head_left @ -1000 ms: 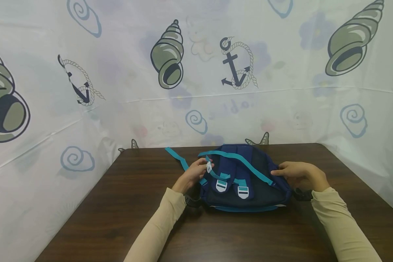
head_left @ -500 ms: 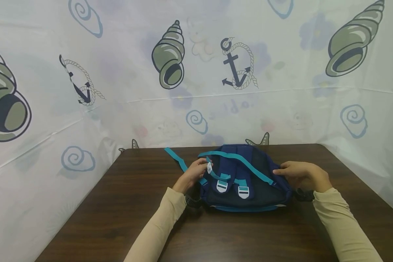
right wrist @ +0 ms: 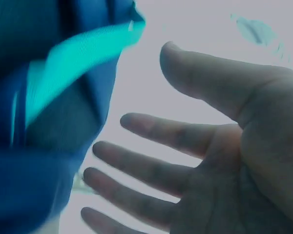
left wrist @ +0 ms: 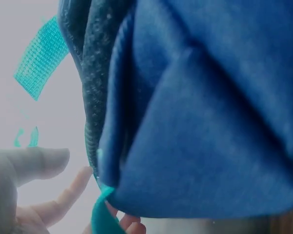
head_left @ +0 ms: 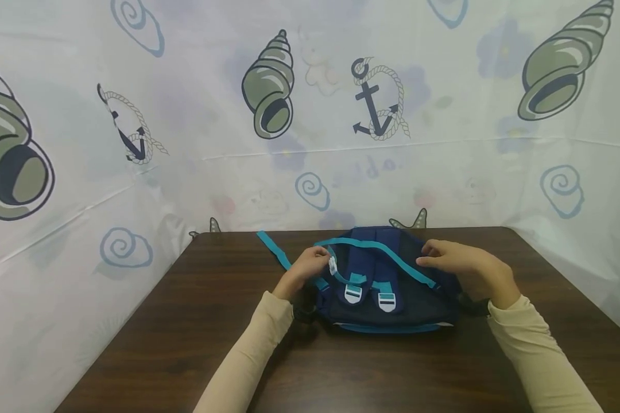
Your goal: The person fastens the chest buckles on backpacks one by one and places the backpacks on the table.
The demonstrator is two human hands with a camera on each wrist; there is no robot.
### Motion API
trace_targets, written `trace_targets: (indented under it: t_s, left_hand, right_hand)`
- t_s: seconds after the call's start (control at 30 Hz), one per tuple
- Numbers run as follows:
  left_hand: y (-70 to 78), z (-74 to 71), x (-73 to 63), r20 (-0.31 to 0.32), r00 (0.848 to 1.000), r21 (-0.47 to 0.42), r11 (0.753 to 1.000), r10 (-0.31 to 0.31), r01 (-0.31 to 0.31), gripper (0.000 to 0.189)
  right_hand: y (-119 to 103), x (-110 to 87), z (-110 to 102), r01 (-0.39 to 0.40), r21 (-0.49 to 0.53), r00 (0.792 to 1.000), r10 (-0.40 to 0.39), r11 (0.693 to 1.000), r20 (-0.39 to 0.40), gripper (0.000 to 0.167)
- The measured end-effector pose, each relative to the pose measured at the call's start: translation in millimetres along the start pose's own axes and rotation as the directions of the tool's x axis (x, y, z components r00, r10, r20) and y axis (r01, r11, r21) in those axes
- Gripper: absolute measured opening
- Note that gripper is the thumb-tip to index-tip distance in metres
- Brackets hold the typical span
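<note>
A navy and black backpack (head_left: 418,304) lies flat with its back panel and shoulder straps up. Turquoise webbing (head_left: 377,245) runs loosely across it, and two white buckles (head_left: 387,302) sit low on the straps. At the bag's left side is my left hand (head_left: 305,268), next to a small white clip (head_left: 333,265). In the left wrist view its thumb (left wrist: 44,163) is straight and apart from the fingers, which reach to the bag's edge. My right hand (head_left: 462,264) hovers by the bag's right side, fingers spread and holding nothing in the right wrist view.
The backpack rests on a dark brown wooden table (head_left: 196,321). A turquoise strap end (head_left: 272,246) trails off to the bag's left. Behind stands a white curtain (head_left: 227,189) printed with shells and anchors.
My right hand has come off the bag's right edge, moving up and slightly left, with its fingers opening. The left hand has barely moved beside the white clip.
</note>
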State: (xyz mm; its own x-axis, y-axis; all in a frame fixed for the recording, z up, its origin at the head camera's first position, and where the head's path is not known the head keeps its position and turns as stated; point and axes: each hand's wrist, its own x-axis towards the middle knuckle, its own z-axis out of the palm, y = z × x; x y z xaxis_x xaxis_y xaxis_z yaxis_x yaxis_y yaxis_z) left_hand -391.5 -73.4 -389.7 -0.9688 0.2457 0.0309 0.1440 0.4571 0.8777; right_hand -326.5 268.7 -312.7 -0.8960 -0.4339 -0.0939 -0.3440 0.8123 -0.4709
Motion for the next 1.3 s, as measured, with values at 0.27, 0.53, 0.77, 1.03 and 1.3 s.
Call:
trace_targets:
  t_s: [0.27,0.53,0.77,1.03,1.3]
  left_hand:
    - [14.8,-0.1,-12.6,0.007,1.000,0.245,0.969,-0.018,0.016,0.047]
    - [25.8,-3.7,-18.8,0.241,0.959,0.132,0.984,-0.147,0.118,0.072]
    - [25.0,-10.6,-13.5,0.365,0.914,-0.085,0.972,-0.176,0.221,0.068]
    - [30.1,-17.5,-8.8,0.475,0.871,-0.261,0.927,-0.122,0.271,0.063]
    - [32.6,-13.1,-13.9,0.375,0.927,-0.120,0.992,0.005,0.043,0.034]
  right_hand:
    - [-40.8,22.5,42.5,0.186,-0.061,0.980,-0.190,0.981,-0.063,0.030]
    - [-56.5,38.1,73.1,0.148,-0.165,0.987,-0.156,0.975,-0.041,0.025]
    - [-58.4,40.6,75.5,0.147,-0.186,0.983,-0.164,0.971,-0.078,0.031]
    - [-56.6,49.3,80.5,0.226,-0.214,0.964,-0.250,0.950,-0.093,0.034]
    - [-55.9,53.9,87.6,0.179,-0.218,0.974,-0.204,0.959,-0.099,0.030]
